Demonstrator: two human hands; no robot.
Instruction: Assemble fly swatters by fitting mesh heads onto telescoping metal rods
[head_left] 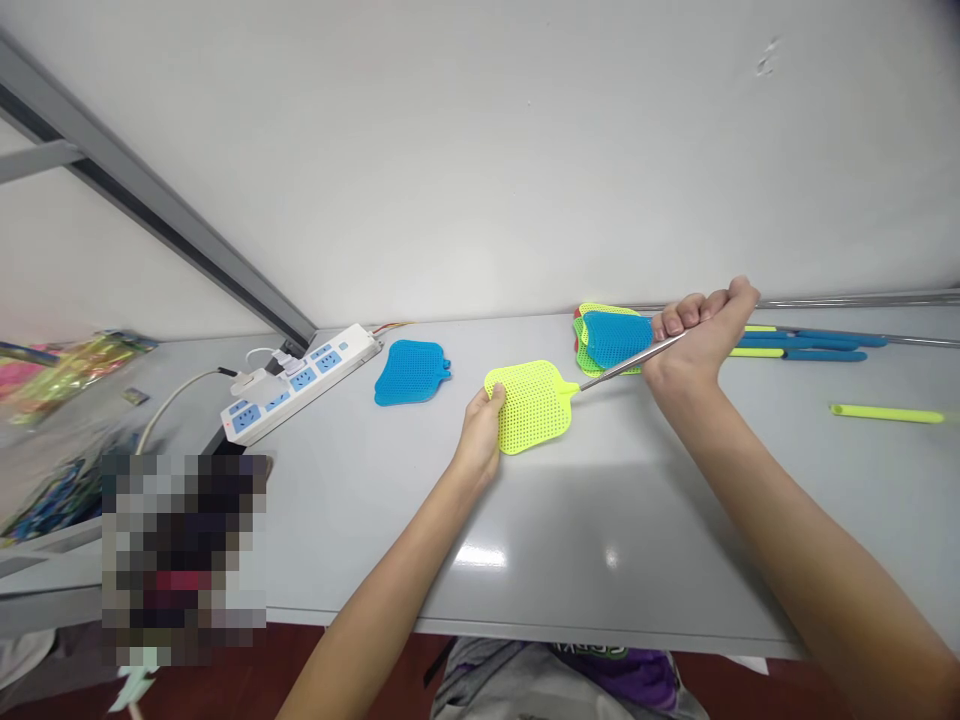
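A yellow mesh fly-swatter head (532,407) lies low over the grey table (570,540), joined to a thin metal rod (626,364). My left hand (480,430) pinches the head's left edge. My right hand (701,335) is closed in a fist round the rod's far end. Behind the rod lies a small stack of swatter heads (611,338), blue on top of green and yellow. A lone blue swatter head (411,372) rests farther left.
A white and blue power strip (300,382) with plugged cables sits at the table's left back. Blue and yellow handles (814,348) lie behind my right hand, and a single yellow handle (885,413) lies at right. A bin of coloured parts (52,480) stands at far left.
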